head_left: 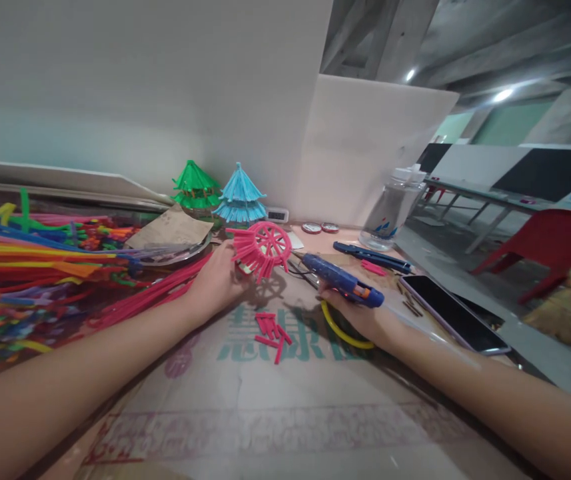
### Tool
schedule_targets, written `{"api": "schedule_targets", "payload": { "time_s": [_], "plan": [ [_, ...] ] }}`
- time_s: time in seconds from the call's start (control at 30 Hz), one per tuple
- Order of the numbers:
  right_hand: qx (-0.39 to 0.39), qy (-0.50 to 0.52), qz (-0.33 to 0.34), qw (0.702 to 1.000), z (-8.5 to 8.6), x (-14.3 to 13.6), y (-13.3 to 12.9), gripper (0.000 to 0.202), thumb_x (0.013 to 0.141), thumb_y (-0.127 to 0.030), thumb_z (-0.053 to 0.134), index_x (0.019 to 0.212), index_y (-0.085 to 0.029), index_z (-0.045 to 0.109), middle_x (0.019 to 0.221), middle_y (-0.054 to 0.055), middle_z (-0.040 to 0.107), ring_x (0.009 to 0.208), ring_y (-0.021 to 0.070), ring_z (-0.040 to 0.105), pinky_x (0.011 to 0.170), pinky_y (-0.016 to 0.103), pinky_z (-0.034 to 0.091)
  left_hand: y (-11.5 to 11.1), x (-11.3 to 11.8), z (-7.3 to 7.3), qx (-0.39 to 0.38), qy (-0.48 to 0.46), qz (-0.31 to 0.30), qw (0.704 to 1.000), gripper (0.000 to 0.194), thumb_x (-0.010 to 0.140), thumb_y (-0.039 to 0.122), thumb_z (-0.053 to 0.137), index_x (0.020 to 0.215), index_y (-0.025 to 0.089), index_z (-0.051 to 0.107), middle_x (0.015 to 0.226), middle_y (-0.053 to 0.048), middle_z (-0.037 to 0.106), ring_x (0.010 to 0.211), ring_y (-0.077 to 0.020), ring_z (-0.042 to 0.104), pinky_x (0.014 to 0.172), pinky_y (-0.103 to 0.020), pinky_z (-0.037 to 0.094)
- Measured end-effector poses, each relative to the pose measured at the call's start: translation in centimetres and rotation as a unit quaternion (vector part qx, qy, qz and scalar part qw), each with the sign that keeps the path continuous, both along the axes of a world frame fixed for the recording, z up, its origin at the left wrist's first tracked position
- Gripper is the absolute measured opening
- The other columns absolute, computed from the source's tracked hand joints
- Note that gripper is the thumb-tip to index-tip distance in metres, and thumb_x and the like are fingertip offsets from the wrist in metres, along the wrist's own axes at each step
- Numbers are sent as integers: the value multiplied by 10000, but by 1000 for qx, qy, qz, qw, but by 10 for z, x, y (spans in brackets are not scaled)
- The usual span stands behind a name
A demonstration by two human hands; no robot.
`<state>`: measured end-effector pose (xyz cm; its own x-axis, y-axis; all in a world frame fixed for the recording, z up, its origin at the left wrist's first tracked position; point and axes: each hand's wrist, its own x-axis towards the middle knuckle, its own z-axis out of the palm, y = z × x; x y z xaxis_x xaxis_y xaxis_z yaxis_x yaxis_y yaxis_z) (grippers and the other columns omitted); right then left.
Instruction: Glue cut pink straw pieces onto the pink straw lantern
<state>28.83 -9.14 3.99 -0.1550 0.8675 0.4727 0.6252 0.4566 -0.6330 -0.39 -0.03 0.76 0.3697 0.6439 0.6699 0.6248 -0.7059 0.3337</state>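
My left hand (222, 280) is closed on a pink pipe-cleaner wheel (266, 245), a ring with spokes and short pieces sticking out round part of its edge. In my right hand (348, 310) is a blue hot glue gun (342, 279), its nozzle pointing left close to the wheel's edge. Whether the nozzle touches the wheel I cannot tell. Several short pink pieces (272, 333) lie on the cardboard (245, 400) below the hands. Behind the wheel stand a green tiered tree (194, 183) and a light-blue one (241, 193).
Bundles of coloured pipe cleaners (40, 267) fill the left side. To the right lie a smartphone (452, 313), a dark-blue tool (372, 257) and a clear bottle (392, 210). A yellow ring (342, 333) is under my right wrist. A white board (140, 87) rises behind.
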Motion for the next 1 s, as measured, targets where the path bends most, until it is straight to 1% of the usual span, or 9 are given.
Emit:
{"api": "schedule_targets", "payload": {
  "time_s": [0.1,0.27,0.37,0.47,0.53,0.67,0.73,0.87,1.0],
  "plan": [
    [-22,-10,1,1000,-1,2,1,159,846,-413,697,818,-265,645,795,19,746,757,242,714,717,374,587,-6,2,3,21,-4,1,1000,308,858,217,677,1165,187,665,1237,-119,658,1220,-310,605,1111,-515,510],
    [-41,-38,-13,998,-3,2,1,196,844,-429,693,775,-255,636,781,31,736,775,261,722,722,386,585,-10,3,6,55,18,-15,998,305,860,211,627,1161,171,654,1252,-141,642,1218,-314,604,1103,-516,513],
    [-42,-38,-18,998,-4,1,1,221,847,-448,683,765,-255,615,756,15,706,738,236,692,713,367,562,-11,2,6,54,27,-12,998,326,855,211,629,1179,172,641,1256,-144,641,1226,-326,600,1089,-524,519],
    [-36,-60,-33,997,-4,0,2,283,828,-460,697,714,-256,537,678,-6,631,645,210,625,623,346,507,-11,1,6,47,29,-7,998,356,850,212,642,1205,187,628,1275,-138,635,1242,-327,597,1092,-527,518],
    [-36,-65,-37,997,-4,-1,2,268,827,-438,704,728,-261,529,679,-8,627,639,210,619,595,342,480,-11,1,6,40,30,-9,999,374,837,208,652,1210,193,627,1283,-136,633,1241,-330,598,1094,-531,518],
    [-32,-70,-28,997,-5,-2,2,188,850,-406,711,799,-272,589,746,9,677,694,231,652,637,365,505,-11,1,6,32,27,-8,999,399,822,207,663,1219,192,628,1288,-139,629,1236,-334,602,1098,-537,516],
    [-29,-72,-29,997,-7,-1,3,176,861,-410,716,819,-275,611,752,12,677,705,238,654,653,375,521,-11,1,6,30,24,-7,999,394,816,200,663,1209,202,627,1287,-130,632,1243,-330,599,1108,-535,511],
    [-34,-84,-27,995,-8,1,5,219,869,-432,720,784,-273,596,713,3,646,677,233,641,656,381,537,-10,0,5,28,21,-9,999,386,806,198,658,1190,205,626,1290,-125,638,1254,-336,595,1112,-540,506],
    [-51,-92,-32,994,-3,0,3,245,861,-444,716,771,-263,579,725,0,656,691,233,654,658,377,536,-10,0,6,29,25,-7,999,418,801,202,669,1215,194,615,1297,-135,635,1252,-345,602,1109,-543,508]
  ]
}}
